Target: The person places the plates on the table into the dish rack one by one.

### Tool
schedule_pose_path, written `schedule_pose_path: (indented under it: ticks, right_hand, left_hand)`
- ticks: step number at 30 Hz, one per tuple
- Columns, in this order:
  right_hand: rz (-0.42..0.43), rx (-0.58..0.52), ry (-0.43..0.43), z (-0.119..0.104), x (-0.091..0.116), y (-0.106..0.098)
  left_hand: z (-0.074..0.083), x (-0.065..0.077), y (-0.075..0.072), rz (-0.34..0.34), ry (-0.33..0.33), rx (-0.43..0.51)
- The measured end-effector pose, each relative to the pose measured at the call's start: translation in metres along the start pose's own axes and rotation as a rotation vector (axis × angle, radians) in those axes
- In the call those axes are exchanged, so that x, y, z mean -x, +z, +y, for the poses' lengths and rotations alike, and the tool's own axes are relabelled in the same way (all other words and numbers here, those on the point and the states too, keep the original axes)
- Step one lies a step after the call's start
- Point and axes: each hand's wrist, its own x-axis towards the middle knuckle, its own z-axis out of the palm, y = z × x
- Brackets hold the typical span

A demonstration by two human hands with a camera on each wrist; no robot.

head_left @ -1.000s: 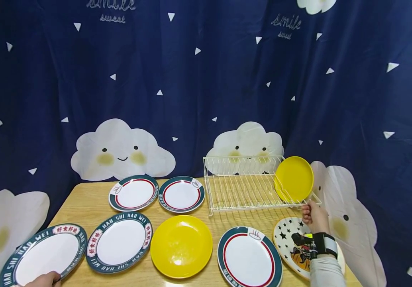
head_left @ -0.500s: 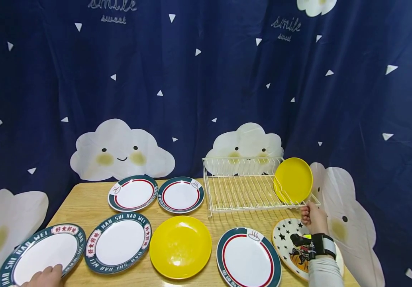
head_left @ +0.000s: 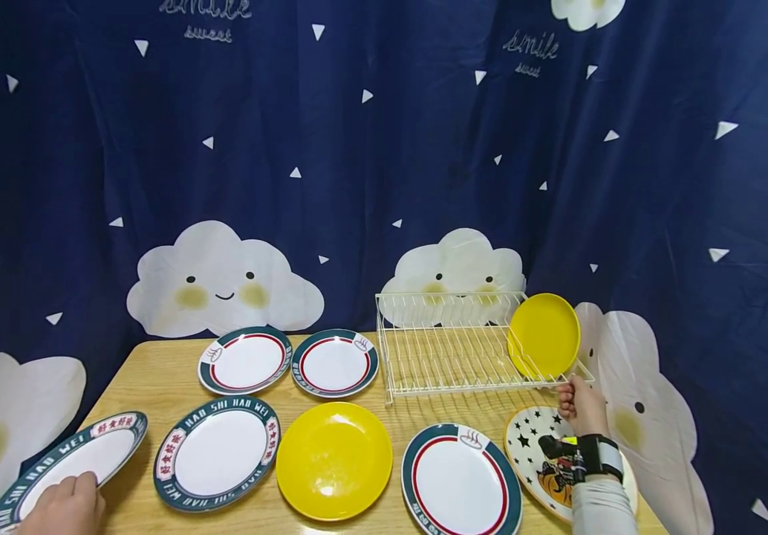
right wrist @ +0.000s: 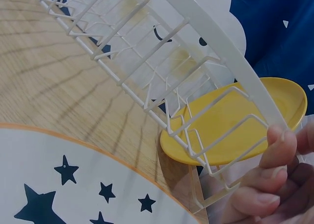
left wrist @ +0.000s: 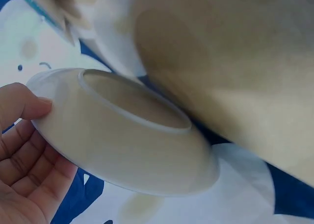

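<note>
**Slips and knocks to watch for**

The crowded table (head_left: 163, 369) means a swung plate might clip neighbours. The wire rack (right wrist: 216, 37) could skid or tip if tugged: the right hand (head_left: 582, 406) grips its front right corner. The tilted green-rimmed plate (head_left: 79, 458), front left, might slip, since the left hand (head_left: 66, 505) grasps only its rim.

Tilted plate (head_left: 82, 456) part-hidden by fingers (head_left: 76, 492)

Left hand (left wrist: 28, 167) pinches tilted plate (left wrist: 117, 141), pale underside showing.
</note>
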Motion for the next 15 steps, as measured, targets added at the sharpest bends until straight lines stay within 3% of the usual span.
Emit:
schedule_pose_path:
  ticks: [4,10,15]
  right_hand:
    - [0.032,0.021,-0.010,0.001,0.000,0.002]
    - [0.062,0.037,-0.014,0.001,0.000,0.003]
    - [0.080,0.049,-0.021,0.001,0.001,0.003]
  left_hand:
    - [0.006,-0.002,-0.011,0.217,-0.039,0.046]
    - [0.007,-0.009,-0.018,0.291,-0.023,0.074]
    - [0.008,-0.015,-0.019,0.443,0.090,0.194]
